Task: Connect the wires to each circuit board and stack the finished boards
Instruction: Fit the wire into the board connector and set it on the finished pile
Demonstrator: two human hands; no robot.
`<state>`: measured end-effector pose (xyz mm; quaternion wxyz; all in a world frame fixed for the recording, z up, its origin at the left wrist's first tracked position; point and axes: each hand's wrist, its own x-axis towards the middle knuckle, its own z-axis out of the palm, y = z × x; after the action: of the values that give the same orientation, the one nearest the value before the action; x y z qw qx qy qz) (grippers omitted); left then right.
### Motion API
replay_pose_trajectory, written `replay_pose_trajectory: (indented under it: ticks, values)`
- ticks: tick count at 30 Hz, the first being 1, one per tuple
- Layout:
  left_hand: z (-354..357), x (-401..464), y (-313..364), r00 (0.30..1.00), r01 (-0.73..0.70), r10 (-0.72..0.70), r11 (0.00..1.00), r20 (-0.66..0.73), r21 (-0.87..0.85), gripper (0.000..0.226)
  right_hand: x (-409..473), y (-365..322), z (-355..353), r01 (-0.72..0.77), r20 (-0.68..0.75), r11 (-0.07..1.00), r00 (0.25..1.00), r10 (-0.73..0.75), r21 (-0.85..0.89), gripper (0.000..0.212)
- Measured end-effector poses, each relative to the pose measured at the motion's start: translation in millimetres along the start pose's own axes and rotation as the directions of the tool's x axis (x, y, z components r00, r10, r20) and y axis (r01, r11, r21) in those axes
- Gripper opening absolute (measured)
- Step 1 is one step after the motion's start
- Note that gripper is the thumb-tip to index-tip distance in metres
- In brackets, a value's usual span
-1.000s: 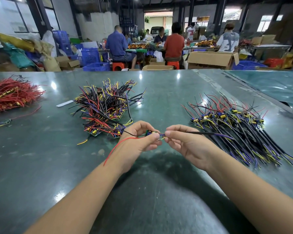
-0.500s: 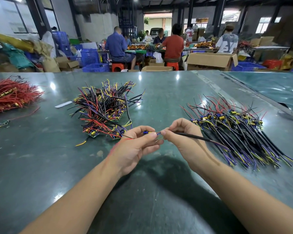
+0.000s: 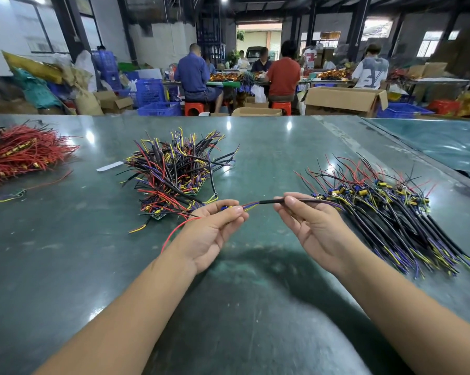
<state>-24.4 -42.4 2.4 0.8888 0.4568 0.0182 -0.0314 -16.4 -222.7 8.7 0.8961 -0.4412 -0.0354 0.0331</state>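
My left hand (image 3: 213,228) pinches a small circuit board (image 3: 226,208) with blue and yellow parts, and a red wire (image 3: 178,230) hangs from it. My right hand (image 3: 313,223) pinches a black-sleeved wire bundle (image 3: 269,201) whose purple and yellow leads run to the board. The hands are apart, above the green table (image 3: 66,253). A tangled heap of wired boards (image 3: 174,171) lies behind my left hand. An ordered pile of wired boards (image 3: 385,209) lies fanned out to the right.
A heap of red wires (image 3: 19,152) lies at the far left, with a loose board and wire (image 3: 14,194) near it. A white strip (image 3: 109,166) lies by the tangled heap. Behind the table are people seated at benches, cardboard boxes (image 3: 342,100) and blue crates (image 3: 149,92).
My hands have drawn apart; the right hand slid rightward along the black sleeve, baring the coloured leads between the hands. The board stays pinched in my left hand.
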Motion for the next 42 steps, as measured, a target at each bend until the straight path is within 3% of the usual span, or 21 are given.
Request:
replay_pose_trajectory:
  ticks: [9, 18, 22, 31, 34, 36, 39, 41, 42]
  values:
    - [1.8, 4.4, -6.1, 0.99, -0.117, 0.13, 0.972, -0.052, 0.205, 0.014, 5.5, 7.5, -8.3, 0.125, -0.043, 0.948, 0.989, -0.143, -0.292, 0.016]
    - [2.3, 0.1, -18.9, 0.994, -0.104, 0.104, 0.957, 0.015, 0.272, 0.014, 5.6, -4.1, -6.1, -0.071, -0.175, 0.987, 0.984, 0.045, -0.147, 0.01]
    - [0.2, 0.2, -18.1, 0.993, -0.12, 0.121, 0.953, 0.013, 0.278, 0.014, 7.1, -7.7, -9.7, -0.038, -0.202, 0.991, 0.979, 0.011, -0.129, 0.032]
    - [-3.6, 3.4, -13.5, 0.991, -0.129, 0.135, 0.975, -0.02, 0.183, 0.014, 10.5, -8.0, -18.8, -0.04, -0.103, 0.987, 0.994, 0.024, -0.158, 0.028]
    - [-4.1, 3.7, -11.5, 0.992, -0.12, 0.126, 0.979, -0.025, 0.164, 0.014, 12.3, -8.6, -19.0, -0.006, -0.09, 0.968, 0.996, -0.018, -0.252, 0.026]
    - [-4.9, 5.0, -9.9, 0.993, -0.108, 0.114, 0.982, -0.03, 0.153, 0.013, 14.3, -9.5, -24.0, 0.05, -0.095, 0.878, 0.99, -0.107, -0.476, 0.025]
    - [-6.1, 5.6, -9.6, 0.994, -0.094, 0.101, 0.983, -0.037, 0.16, 0.014, 15.5, -10.1, -37.3, 0.15, 0.014, 0.527, 0.967, -0.253, -0.837, 0.031]
    - [-5.5, 5.3, -11.2, 0.995, -0.091, 0.098, 0.982, -0.034, 0.165, 0.014, 15.8, -9.2, -42.8, 0.197, 0.096, 0.356, 0.955, -0.281, -0.913, 0.036]
    - [-5.1, 5.1, -12.1, 0.995, -0.088, 0.095, 0.982, -0.034, 0.168, 0.014, 15.9, -8.4, -43.7, 0.207, 0.107, 0.337, 0.95, -0.293, -0.918, 0.036]
